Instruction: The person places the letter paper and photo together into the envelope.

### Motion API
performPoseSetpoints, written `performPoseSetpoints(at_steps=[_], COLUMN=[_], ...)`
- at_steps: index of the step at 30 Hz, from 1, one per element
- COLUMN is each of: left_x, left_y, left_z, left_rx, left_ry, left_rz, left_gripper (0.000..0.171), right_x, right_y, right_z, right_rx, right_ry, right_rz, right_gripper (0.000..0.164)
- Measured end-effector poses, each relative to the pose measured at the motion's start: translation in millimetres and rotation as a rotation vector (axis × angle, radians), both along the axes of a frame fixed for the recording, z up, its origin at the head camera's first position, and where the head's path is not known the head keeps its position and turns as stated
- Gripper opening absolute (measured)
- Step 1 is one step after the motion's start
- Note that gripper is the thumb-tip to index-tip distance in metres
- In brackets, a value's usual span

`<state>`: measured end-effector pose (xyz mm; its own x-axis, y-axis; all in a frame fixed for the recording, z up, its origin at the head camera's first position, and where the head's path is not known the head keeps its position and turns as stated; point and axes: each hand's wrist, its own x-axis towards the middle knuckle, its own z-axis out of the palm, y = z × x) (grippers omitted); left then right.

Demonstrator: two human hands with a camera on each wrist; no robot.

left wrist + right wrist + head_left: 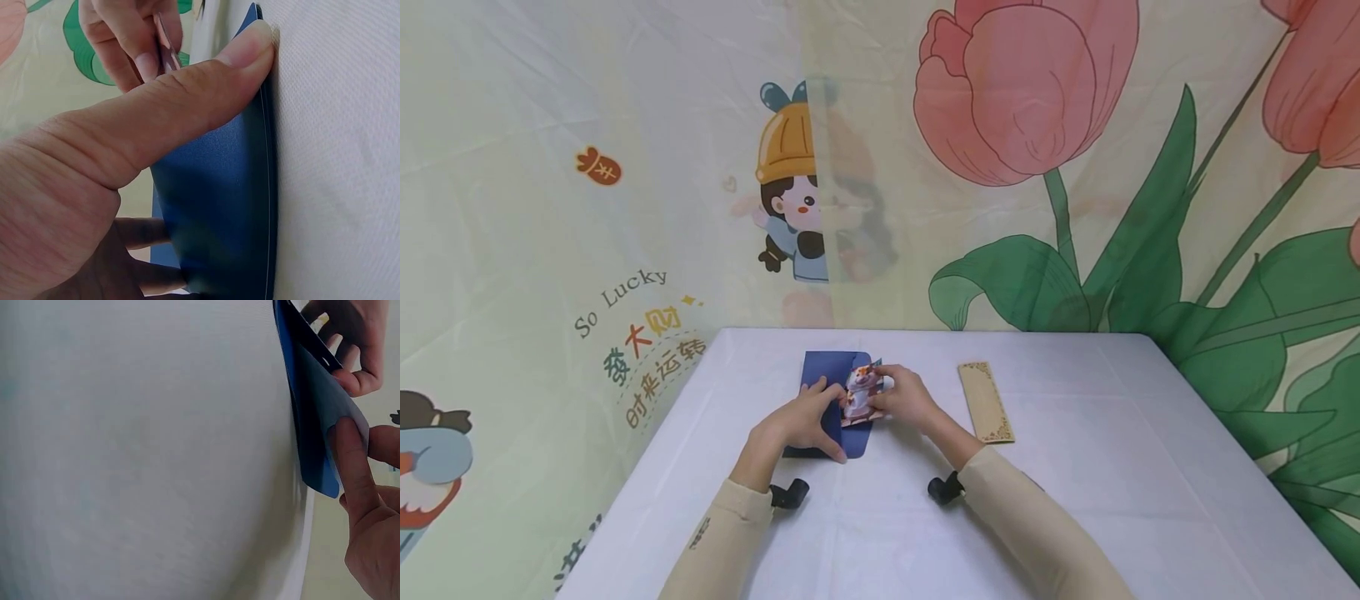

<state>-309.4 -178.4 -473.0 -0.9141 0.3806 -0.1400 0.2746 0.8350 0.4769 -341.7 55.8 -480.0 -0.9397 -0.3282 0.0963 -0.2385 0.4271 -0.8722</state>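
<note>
A dark blue envelope (pixel 829 365) lies on the table, its flap to the right. My left hand (pixel 801 418) spans it near the mouth, thumb at the near edge and fingers farther up, holding it. The envelope's mouth gapes in the right wrist view. My right hand (pixel 907 395) pinches a card with a colourful cartoon animal (pixel 861 393) between thumb and fingers. The card's left edge is at the mouth, over the flap. Only the card's plain back (pixel 334 397) shows in the right wrist view. How far it sits inside is hidden.
A tan, narrow cardboard piece with ornate corners (pixel 986 402) lies to the right of my right hand. White cloth covers the table (pixel 1090 467). A printed curtain with tulips (pixel 1030 92) hangs behind. Black wrist camera mounts (pixel 790 494) stick out from both sleeves.
</note>
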Motion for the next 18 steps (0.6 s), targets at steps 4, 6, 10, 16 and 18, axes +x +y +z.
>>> performPoseSetpoints(at_steps=[4, 6, 10, 16, 18], left_x=[-0.5, -0.8, -0.3, 0.8, 1.0], left_y=[0.3, 0.4, 0.1, 0.2, 0.2], left_z=[-0.8, -1.1, -0.5, 0.6, 0.5], left_rx=[0.000, 0.001, -0.003, -0.006, -0.004], left_ry=[-0.004, -0.006, -0.001, -0.002, 0.001], left_rz=[0.005, 0.006, 0.003, 0.005, 0.005], left_gripper=[0.092, 0.092, 0.094, 0.093, 0.092], right_x=[0.1, 0.7, 1.7, 3.5, 4.6], right_y=[-1.7, -1.9, -1.5, -4.2, -6.5], right_z=[-3.6, -3.4, -0.5, 1.3, 1.7], right_rx=[0.059, 0.086, 0.138, 0.179, 0.190], right_ry=[0.028, 0.031, 0.047, 0.042, 0.034], right_rz=[0.005, 0.005, 0.004, 0.029, 0.060], right_gripper=[0.055, 0.053, 0.056, 0.065, 0.069])
